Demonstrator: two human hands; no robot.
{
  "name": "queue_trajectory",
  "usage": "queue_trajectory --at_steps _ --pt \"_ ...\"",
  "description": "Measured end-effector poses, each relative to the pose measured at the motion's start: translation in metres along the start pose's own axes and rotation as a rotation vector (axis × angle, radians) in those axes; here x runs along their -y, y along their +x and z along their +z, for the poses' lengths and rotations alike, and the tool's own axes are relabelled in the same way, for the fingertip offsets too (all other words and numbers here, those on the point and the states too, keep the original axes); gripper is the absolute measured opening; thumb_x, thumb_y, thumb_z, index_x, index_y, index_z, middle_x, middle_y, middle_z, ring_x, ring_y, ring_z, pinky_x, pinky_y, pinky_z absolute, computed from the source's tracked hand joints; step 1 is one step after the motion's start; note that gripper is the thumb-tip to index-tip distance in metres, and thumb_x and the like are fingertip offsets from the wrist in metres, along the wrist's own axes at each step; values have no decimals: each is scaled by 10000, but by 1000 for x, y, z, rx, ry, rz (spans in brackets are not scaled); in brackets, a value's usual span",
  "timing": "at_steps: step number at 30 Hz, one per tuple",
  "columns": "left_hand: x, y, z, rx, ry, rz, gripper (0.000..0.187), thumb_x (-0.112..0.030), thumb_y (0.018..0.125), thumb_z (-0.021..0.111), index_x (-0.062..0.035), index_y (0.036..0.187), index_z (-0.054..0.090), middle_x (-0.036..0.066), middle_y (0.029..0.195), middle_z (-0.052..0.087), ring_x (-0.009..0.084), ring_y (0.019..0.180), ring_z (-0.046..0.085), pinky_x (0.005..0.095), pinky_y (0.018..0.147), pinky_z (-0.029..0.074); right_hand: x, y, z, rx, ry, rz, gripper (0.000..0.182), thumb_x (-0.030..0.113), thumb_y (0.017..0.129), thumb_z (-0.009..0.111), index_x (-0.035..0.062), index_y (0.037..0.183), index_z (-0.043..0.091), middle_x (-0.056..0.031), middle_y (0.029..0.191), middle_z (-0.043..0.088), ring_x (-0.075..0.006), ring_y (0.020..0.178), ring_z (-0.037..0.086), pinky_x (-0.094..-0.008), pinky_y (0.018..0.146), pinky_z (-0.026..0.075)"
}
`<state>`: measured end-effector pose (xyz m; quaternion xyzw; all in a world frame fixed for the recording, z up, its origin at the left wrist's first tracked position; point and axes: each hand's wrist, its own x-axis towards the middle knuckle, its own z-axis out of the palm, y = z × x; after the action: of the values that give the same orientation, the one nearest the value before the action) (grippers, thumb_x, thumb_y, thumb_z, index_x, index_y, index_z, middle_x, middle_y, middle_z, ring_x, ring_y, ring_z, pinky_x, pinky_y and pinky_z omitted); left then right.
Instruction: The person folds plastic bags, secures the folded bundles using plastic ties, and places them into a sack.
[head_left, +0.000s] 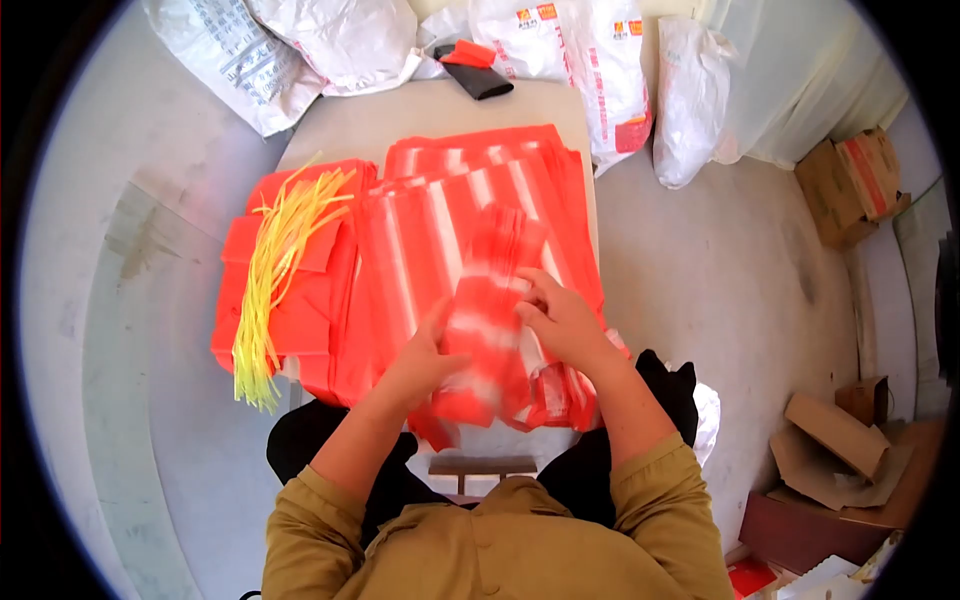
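Note:
A narrow folded bundle of red-and-white striped material is held between my two hands, over larger striped sheets spread on the table. My left hand grips the bundle's left edge, with thumb and fingers on it. On the right edge, my right hand has its fingers bent around the material. The bundle's lower end is blurred. Left of the striped sheets lies a stack of plain red folded material, with a bunch of yellow strips across it.
The pale table has a black item with a red piece at its back edge. White sacks stand behind. Cardboard boxes lie at the right, and more at the lower right. A wooden stool edge shows below.

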<state>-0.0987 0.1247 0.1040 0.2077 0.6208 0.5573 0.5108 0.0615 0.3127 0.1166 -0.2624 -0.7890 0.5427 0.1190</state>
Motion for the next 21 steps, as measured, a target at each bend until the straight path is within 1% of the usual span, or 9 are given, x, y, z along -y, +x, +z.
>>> queue_trajectory --at_steps 2,5,6,9,11,12,15,18,21 --pt "-1 -12 5 14 100 136 855 60 846 709 -51 1592 305 213 1522 442 277 1316 552 391 1032 514 2 -7 10 66 42 34 518 171 985 615 77 1477 486 -174 1134 686 -287 994 688 -380 886 545" --pt "2 -22 1 -116 701 332 872 25 835 727 -25 1590 293 240 1532 422 326 1376 499 416 1091 468 8 -6 15 96 58 38 531 142 992 585 81 1504 457 -172 1168 675 -289 1027 686 -383 908 543" --pt "-1 -25 2 -96 706 317 882 -5 831 738 -13 1589 288 247 1553 396 345 1404 466 424 1119 438 9 -5 16 92 57 36 532 132 995 575 80 1510 450 -173 1178 670 -289 1039 685 -382 915 542" --pt "-7 -30 12 -54 757 307 930 -102 817 771 19 1587 265 260 1615 305 392 1478 372 440 1190 353 2 -2 21 130 323 59 490 76 995 536 77 1479 466 -179 1177 658 -278 1092 669 -382 942 533" --pt "1 -32 15 -55 845 339 981 -176 807 793 32 1590 240 256 1658 231 414 1514 314 437 1225 298 0 -2 27 145 369 -22 404 -10 961 516 44 1361 535 -120 1128 656 -235 1072 664 -350 923 523" --pt "3 -32 18 -64 871 354 999 -186 807 786 31 1597 214 258 1665 207 418 1522 295 440 1225 297 0 -1 28 154 391 -61 372 -53 944 505 27 1301 570 -91 1103 656 -213 1063 661 -334 913 517" --pt "8 -32 22 -75 929 381 1035 -192 812 757 31 1611 139 264 1678 169 429 1540 250 447 1226 296 8 -1 19 160 -125 -294 255 -101 862 543 7 1072 640 -123 1126 666 -297 1068 645 -364 926 518" --pt "12 -30 21 -56 922 359 1034 -157 820 715 34 1618 85 265 1671 188 436 1542 234 449 1224 298 21 -4 13 193 -279 -353 81 27 875 614 1 887 690 -79 1120 690 -316 1039 618 -394 900 512" --pt "-5 -32 22 -20 788 266 1037 -141 818 694 26 1624 63 270 1667 192 432 1543 235 445 1222 298 1 2 13 266 -467 -654 71 41 810 646 36 841 710 -73 1106 692 -282 1059 600 -413 925 487"
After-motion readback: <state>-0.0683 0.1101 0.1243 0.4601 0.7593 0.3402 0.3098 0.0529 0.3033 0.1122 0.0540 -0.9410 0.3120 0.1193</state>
